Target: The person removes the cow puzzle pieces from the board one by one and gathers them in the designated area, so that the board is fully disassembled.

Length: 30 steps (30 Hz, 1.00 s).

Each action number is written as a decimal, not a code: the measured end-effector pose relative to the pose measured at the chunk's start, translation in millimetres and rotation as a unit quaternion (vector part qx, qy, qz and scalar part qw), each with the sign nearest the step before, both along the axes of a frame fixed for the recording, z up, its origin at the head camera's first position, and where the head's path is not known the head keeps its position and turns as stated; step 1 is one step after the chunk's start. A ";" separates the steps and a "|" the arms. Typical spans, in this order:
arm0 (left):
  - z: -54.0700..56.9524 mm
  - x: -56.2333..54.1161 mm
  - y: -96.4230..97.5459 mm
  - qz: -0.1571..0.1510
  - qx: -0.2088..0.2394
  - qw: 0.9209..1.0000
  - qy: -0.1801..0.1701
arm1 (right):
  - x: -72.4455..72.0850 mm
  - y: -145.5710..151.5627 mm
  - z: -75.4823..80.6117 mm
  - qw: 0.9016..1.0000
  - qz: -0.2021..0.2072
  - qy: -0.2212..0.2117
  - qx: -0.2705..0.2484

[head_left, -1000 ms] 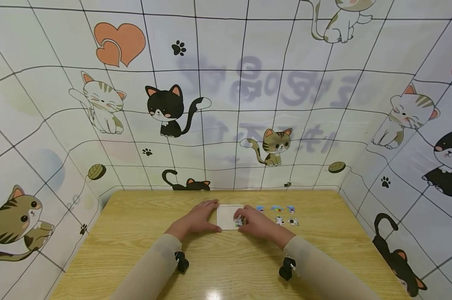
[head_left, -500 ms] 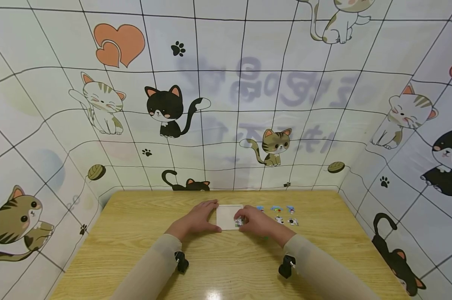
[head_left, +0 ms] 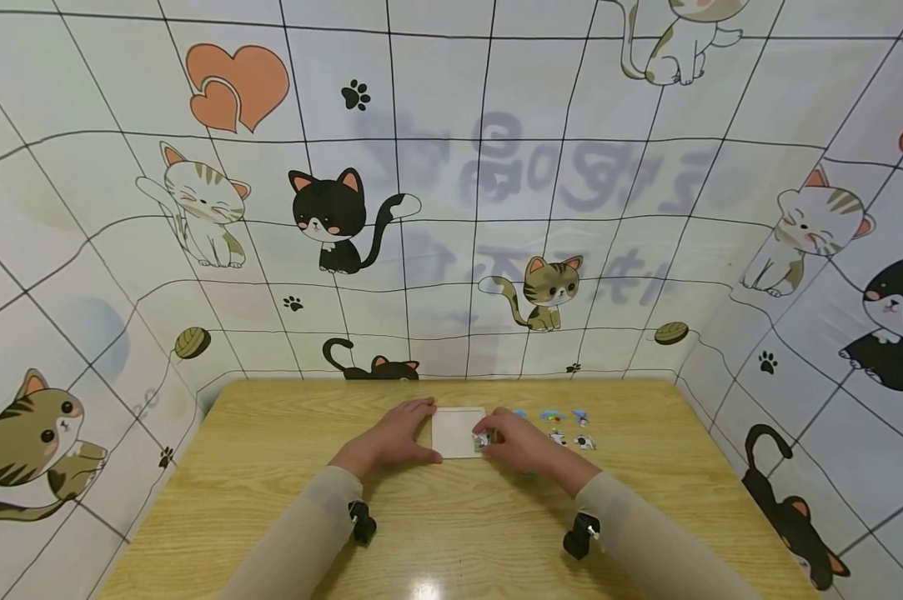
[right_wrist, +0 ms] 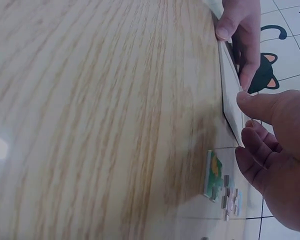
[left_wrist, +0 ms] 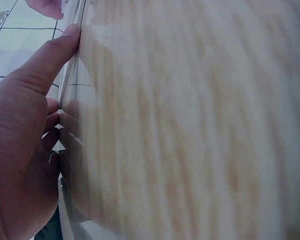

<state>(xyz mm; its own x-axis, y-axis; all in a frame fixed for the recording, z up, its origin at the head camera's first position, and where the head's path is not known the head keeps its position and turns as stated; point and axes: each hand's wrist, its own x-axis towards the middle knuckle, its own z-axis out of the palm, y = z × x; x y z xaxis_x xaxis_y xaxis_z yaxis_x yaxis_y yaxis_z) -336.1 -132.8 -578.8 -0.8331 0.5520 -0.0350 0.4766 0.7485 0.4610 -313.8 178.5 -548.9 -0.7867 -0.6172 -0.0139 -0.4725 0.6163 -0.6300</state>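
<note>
A shallow white puzzle tray [head_left: 451, 429] lies flat on the wooden table. My left hand [head_left: 398, 435] rests along its left side, fingers near the far corner and thumb at the near one; the left wrist view shows that thumb [left_wrist: 65, 45] extended against the edge. Over the tray's near right corner, my right hand [head_left: 522, 442] pinches a small printed jigsaw piece [head_left: 481, 440] between thumb and fingers. In the right wrist view the right thumb [right_wrist: 255, 105] and fingertips meet at the tray's edge, and they mostly hide the piece.
Right of the tray lie several loose jigsaw pieces, among them a blue one [head_left: 552, 415] and a black-and-white one [head_left: 584, 442]. A green piece [right_wrist: 213, 175] sits close below the right hand. A cat-print curtain [head_left: 451, 208] rises behind the table [head_left: 308, 517].
My right hand has shifted slightly right with the jigsaw piece, toward the tray's right edge. The left hand and the tray stay in place.
</note>
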 end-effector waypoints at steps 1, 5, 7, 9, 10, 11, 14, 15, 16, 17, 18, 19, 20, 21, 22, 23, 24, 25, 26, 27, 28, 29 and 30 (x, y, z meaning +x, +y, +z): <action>-0.4 -0.4 0.0 0.000 -0.004 1.000 0.001 | 0.6 1.0 0.8 1.000 0.000 0.001 -0.001; -1.1 -1.9 0.7 0.001 -0.008 1.000 0.003 | 3.7 5.2 6.0 1.000 0.001 -0.005 -0.010; -1.1 -2.1 1.0 0.000 -0.010 1.000 0.003 | 6.1 8.0 9.1 1.000 0.005 -0.004 -0.018; -0.4 -2.1 1.4 -0.001 -0.008 1.000 0.004 | 9.1 11.2 12.1 1.000 0.007 -0.004 -0.024; -0.1 -1.7 1.5 -0.001 -0.008 1.000 0.003 | 10.7 12.8 13.4 1.000 0.008 -0.004 -0.027; 0.5 -1.3 1.5 -0.001 -0.010 1.000 0.003 | 12.3 14.4 14.6 1.000 0.009 -0.005 -0.030; 1.2 -0.2 1.8 0.000 -0.007 1.000 0.003 | 16.8 19.3 17.0 0.999 0.007 -0.009 -0.036; 1.4 0.3 1.8 0.000 -0.008 1.000 0.002 | 18.0 21.1 17.4 0.999 0.007 -0.007 -0.037; 1.6 0.7 1.9 0.001 -0.008 1.000 0.002 | 19.2 23.1 18.0 0.999 0.006 -0.007 -0.039; 1.8 0.9 2.0 0.001 -0.008 1.000 0.002 | 20.3 25.1 18.5 0.999 0.005 -0.004 -0.041; 1.9 1.0 2.1 0.002 -0.008 1.000 0.002 | 21.2 27.4 18.8 0.999 0.004 0.002 -0.041; 2.4 1.2 2.2 0.002 -0.007 1.000 0.001 | 22.2 29.9 19.1 0.999 0.003 0.006 -0.041; 2.2 1.1 2.4 0.002 -0.008 1.000 0.001 | 23.2 32.4 19.7 0.999 0.002 0.009 -0.042; 2.5 1.2 2.5 0.002 -0.008 1.000 0.001 | 24.0 35.0 20.2 0.999 0.002 0.012 -0.041; 2.4 1.1 2.6 0.002 -0.007 1.000 0.002 | 24.8 37.9 20.3 0.999 0.002 0.015 -0.040; 2.4 1.0 2.7 0.002 -0.008 1.000 0.003 | 25.5 40.9 20.5 0.999 0.002 0.017 -0.040; 2.5 1.0 2.7 0.001 -0.007 1.000 0.002 | 26.2 44.0 20.7 0.999 0.002 0.017 -0.041; 2.5 1.1 2.7 0.001 -0.007 1.000 0.003 | 26.9 47.0 21.0 0.999 0.003 0.016 -0.042; 2.5 1.2 2.7 0.001 -0.006 1.000 0.003 | 27.5 50.1 21.2 0.999 0.003 0.016 -0.043; 2.7 1.4 2.6 0.000 -0.006 1.000 0.002 | 28.2 53.3 21.4 0.999 0.002 0.017 -0.044; 2.8 1.7 2.6 0.000 -0.005 1.000 0.002 | 28.9 56.5 21.7 0.999 0.000 0.016 -0.046; 2.9 1.9 2.6 -0.001 -0.004 1.000 0.002 | 29.8 59.4 22.4 0.999 -0.002 0.016 -0.049; 3.2 2.2 2.5 -0.001 -0.002 1.000 0.001 | 30.6 62.4 22.9 0.999 -0.005 0.018 -0.051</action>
<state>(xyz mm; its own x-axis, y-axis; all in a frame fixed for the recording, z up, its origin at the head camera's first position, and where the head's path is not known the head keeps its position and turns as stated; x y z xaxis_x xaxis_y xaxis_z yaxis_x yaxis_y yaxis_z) -334.0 -130.2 -575.7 -0.8320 0.5536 -0.0364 0.4789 0.7498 0.4565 -283.1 240.8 -526.0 -0.7915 -0.6062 0.0771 -0.4907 0.5552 -0.6716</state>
